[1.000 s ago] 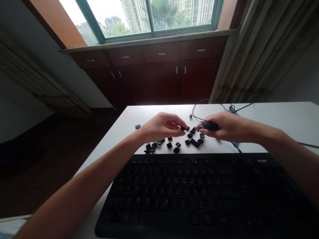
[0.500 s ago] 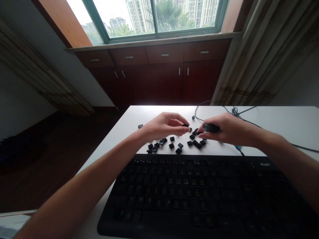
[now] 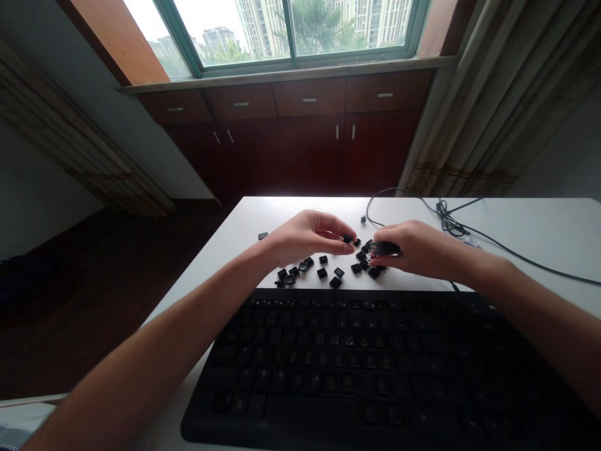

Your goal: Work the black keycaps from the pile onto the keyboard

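Observation:
My left hand [image 3: 314, 237] pinches a small black keycap [image 3: 347, 238] between thumb and fingertips, just above the white table. Facing it, my right hand [image 3: 410, 247] is closed on a short black tool [image 3: 385, 249]; its exact kind is hard to make out. Below and between both hands lie several loose black keycaps [image 3: 339, 272], some bunched close to my right fingertips. Nearer to me rests a black keyboard [image 3: 300, 376], with several key positions bare of caps in its middle rows.
A black cable [image 3: 516, 250] loops across the right of the white table [image 3: 216, 250], its plug [image 3: 363, 219] lying beyond my hands. One keycap [image 3: 263, 236] sits apart at the left. Past the far edge stand red-brown cabinets [image 3: 300, 150] under a window.
My right hand has turned and dipped slightly, and the black tool has shifted a little left and down toward the keycaps. My left hand stays nearly still with its keycap.

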`<state>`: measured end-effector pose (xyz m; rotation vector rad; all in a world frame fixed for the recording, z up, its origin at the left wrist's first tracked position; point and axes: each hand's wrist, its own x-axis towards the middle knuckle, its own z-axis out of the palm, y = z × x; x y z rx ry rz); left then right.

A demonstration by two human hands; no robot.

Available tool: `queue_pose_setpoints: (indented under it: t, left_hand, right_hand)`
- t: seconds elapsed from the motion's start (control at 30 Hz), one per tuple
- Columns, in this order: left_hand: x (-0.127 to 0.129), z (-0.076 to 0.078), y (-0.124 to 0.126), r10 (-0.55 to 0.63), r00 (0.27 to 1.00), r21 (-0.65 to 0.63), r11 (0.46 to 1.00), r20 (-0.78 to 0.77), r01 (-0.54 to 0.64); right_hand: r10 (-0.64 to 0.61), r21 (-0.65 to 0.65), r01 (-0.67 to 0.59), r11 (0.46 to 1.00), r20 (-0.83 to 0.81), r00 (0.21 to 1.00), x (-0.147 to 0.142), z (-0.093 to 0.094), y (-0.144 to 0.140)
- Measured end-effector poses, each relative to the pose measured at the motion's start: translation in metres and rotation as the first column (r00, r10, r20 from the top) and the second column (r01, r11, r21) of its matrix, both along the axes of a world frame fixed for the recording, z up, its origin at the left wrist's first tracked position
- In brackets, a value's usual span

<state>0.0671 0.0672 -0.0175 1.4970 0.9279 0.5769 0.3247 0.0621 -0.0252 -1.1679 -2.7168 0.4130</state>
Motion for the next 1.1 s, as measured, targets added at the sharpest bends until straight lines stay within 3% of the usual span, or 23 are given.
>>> queue_pose_setpoints:
  t: [0.23, 0.47, 0.57, 0.67, 0.73, 1.0, 1.1]
  left_hand:
    - [0.0, 0.002, 0.001, -0.014, 1.0, -0.025, 1.0, 0.014, 0.014]
    - [-0.001, -0.007, -0.001, -0.036, 0.989, 0.241, 0.968, -0.143, 0.07]
    - [0.002, -0.011, -0.004, -0.036, 0.975, 0.384, 0.915, -0.22, 0.12]
    - [0.004, -0.013, -0.006, 0.002, 0.918, 0.554, 0.798, -0.397, 0.237]
    - [0.005, -0.013, -0.006, 0.044, 0.883, 0.603, 0.747, -0.466, 0.281]
    - [0.001, -0.012, -0.006, 0.052, 0.878, 0.524, 0.819, -0.475, 0.235]
    - [0.0, -0.011, -0.007, 0.038, 0.867, 0.516, 0.816, -0.498, 0.261]
  right_hand:
    - [0.009, -0.003, -0.009, 1.0, 0.013, 1.0, -0.001, -0.001, -0.001]
    - [-0.002, -0.006, 0.002, 1.0, 0.004, 1.0, -0.001, -0.001, -0.001]
    - [-0.015, -0.008, 0.015, 1.0, -0.013, 1.0, -0.001, -0.001, 0.0]
    - [-0.004, -0.03, 0.004, 1.0, -0.023, 1.0, -0.001, -0.002, 0.001]
    - [-0.002, -0.022, 0.001, 1.0, -0.027, 1.0, 0.0, -0.002, 0.001]
    - [-0.068, -0.043, 0.068, 0.997, 0.01, 0.998, 0.009, 0.013, 0.004]
    - [-0.073, -0.094, 0.079, 0.992, 0.063, 0.995, 0.016, 0.017, 0.006]
